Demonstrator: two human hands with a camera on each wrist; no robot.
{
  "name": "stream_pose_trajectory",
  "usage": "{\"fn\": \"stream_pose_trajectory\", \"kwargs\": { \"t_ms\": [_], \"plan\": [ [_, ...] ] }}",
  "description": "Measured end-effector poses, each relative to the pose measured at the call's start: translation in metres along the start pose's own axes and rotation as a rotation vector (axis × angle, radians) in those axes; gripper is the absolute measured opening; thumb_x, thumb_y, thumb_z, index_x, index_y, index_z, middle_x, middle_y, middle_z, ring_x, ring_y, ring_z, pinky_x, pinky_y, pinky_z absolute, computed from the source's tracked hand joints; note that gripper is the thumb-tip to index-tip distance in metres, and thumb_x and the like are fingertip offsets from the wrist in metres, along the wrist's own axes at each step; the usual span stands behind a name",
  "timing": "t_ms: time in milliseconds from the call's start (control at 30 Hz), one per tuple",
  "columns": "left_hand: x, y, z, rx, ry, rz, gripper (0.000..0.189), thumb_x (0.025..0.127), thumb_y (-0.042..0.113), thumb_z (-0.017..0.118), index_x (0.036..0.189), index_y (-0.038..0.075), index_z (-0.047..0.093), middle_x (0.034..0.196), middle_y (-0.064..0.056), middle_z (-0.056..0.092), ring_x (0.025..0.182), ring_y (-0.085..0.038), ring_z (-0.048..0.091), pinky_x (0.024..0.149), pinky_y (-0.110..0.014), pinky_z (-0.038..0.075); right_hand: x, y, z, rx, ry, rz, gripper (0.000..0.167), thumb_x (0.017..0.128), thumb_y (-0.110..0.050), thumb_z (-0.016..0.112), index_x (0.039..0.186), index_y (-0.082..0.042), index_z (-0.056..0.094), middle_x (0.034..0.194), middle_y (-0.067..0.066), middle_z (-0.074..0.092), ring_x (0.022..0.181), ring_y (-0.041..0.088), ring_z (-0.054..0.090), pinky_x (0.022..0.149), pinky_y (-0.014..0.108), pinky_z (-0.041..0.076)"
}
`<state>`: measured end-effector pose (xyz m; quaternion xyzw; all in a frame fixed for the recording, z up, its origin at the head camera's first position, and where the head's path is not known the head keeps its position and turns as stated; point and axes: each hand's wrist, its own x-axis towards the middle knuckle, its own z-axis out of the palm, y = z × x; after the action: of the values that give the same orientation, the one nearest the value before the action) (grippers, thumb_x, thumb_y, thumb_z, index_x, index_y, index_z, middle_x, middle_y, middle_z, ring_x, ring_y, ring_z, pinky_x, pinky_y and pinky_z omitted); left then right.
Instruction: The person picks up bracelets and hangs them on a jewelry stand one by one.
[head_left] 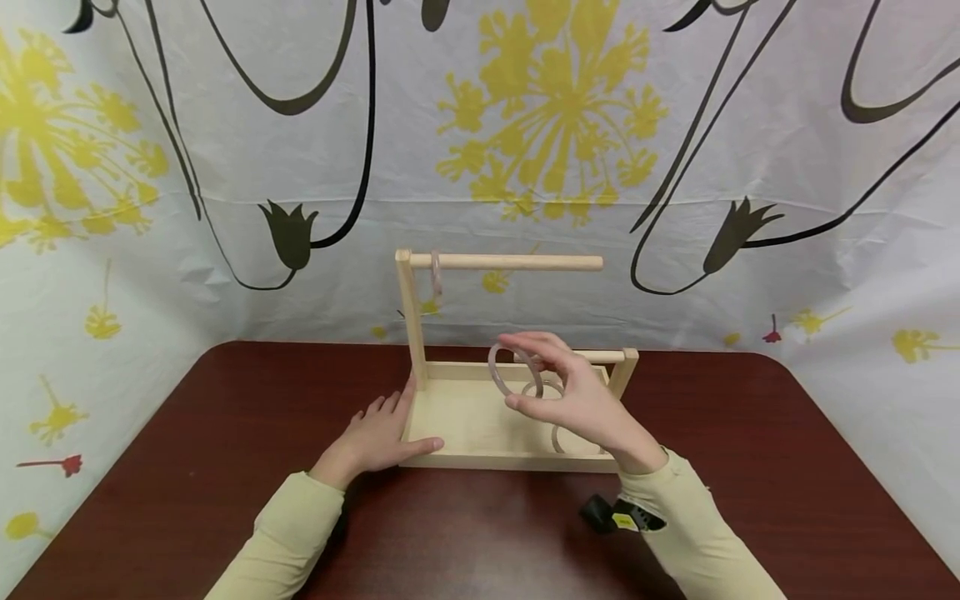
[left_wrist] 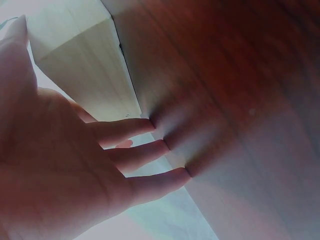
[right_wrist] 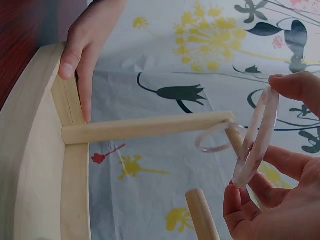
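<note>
My right hand [head_left: 573, 387] pinches a pale pinkish bangle [right_wrist: 271, 117] between thumb and fingertips, above the wooden tray of a stand. Another bangle [head_left: 437, 279] hangs on the upper rod [head_left: 517, 262], close to the left post. My left hand [head_left: 378, 437] rests at the tray's left end, its thumb over the front rim [head_left: 510, 462] and its fingers along the outer side. In the left wrist view, several fingertips [left_wrist: 175, 175] touch the table. More bangle rings [head_left: 557, 439] show at the tray's right side, partly hidden behind my right hand.
A shorter, lower rod [head_left: 600, 357] is fixed to the right post [head_left: 624, 373]; my right hand hides part of it. The upper rod's right end is free. Under the stand lies a dark red-brown table [head_left: 187, 467], with a flower-patterned cloth [head_left: 390, 125] behind.
</note>
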<state>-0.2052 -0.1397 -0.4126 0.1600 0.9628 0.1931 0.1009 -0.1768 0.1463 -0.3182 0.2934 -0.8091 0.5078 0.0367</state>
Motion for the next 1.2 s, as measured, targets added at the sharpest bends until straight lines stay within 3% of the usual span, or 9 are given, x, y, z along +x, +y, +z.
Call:
{"fn": "stream_pose_trajectory", "kwargs": {
  "t_ms": [167, 400, 533, 667, 867, 1200],
  "plan": [
    [-0.001, -0.001, 0.0, -0.006, -0.001, 0.003, 0.108, 0.085, 0.066, 0.058, 0.156, 0.005, 0.005, 0.149, -0.029, 0.031, 0.133, -0.05, 0.031, 0.099, -0.067, 0.027, -0.003, 0.0, -0.009, 0.015, 0.003, 0.008, 0.061, 0.083, -0.013, 0.077, 0.139, -0.02, 0.054, 0.136, -0.002, 0.048, 0.118, 0.017, 0.049, 0.098, 0.046, 0.037],
    [-0.002, -0.003, 0.0, -0.009, -0.001, 0.005, 0.107, 0.085, 0.066, 0.058, 0.156, 0.006, 0.004, 0.148, -0.029, 0.03, 0.133, -0.05, 0.03, 0.1, -0.067, 0.026, 0.0, -0.002, -0.025, 0.039, 0.036, -0.054, 0.06, 0.081, -0.002, 0.076, 0.137, -0.008, 0.055, 0.134, 0.003, 0.052, 0.119, 0.024, 0.048, 0.093, 0.03, 0.04],
    [-0.003, -0.002, -0.001, -0.011, 0.0, 0.005, 0.107, 0.086, 0.065, 0.058, 0.156, 0.005, 0.004, 0.148, -0.029, 0.031, 0.133, -0.05, 0.03, 0.099, -0.068, 0.026, 0.001, -0.003, -0.034, 0.021, 0.048, -0.057, 0.059, 0.081, -0.001, 0.076, 0.136, -0.006, 0.056, 0.132, 0.008, 0.054, 0.115, 0.02, 0.048, 0.091, 0.028, 0.041],
    [-0.003, -0.002, -0.001, -0.015, 0.001, 0.006, 0.107, 0.086, 0.064, 0.059, 0.155, 0.005, 0.004, 0.148, -0.03, 0.031, 0.133, -0.051, 0.03, 0.099, -0.068, 0.026, 0.002, -0.003, -0.044, -0.024, 0.046, -0.039, 0.057, 0.082, -0.004, 0.076, 0.135, -0.008, 0.056, 0.13, 0.008, 0.054, 0.109, 0.02, 0.048, 0.09, 0.03, 0.043],
    [-0.002, -0.003, 0.0, -0.01, 0.002, 0.005, 0.107, 0.085, 0.065, 0.058, 0.155, 0.005, 0.004, 0.148, -0.029, 0.031, 0.133, -0.05, 0.03, 0.099, -0.068, 0.026, 0.003, 0.001, -0.059, -0.149, 0.04, 0.007, 0.057, 0.084, -0.012, 0.077, 0.136, -0.015, 0.056, 0.13, 0.0, 0.053, 0.107, 0.016, 0.049, 0.093, 0.042, 0.041],
    [0.0, -0.002, 0.001, -0.011, 0.001, 0.009, 0.107, 0.085, 0.065, 0.058, 0.156, 0.005, 0.004, 0.149, -0.029, 0.031, 0.133, -0.05, 0.03, 0.1, -0.067, 0.026, 0.003, 0.006, -0.084, -0.25, 0.082, 0.017, 0.062, 0.086, -0.012, 0.074, 0.142, -0.016, 0.049, 0.133, 0.003, 0.051, 0.108, 0.019, 0.046, 0.088, 0.029, 0.04]
  ]
}}
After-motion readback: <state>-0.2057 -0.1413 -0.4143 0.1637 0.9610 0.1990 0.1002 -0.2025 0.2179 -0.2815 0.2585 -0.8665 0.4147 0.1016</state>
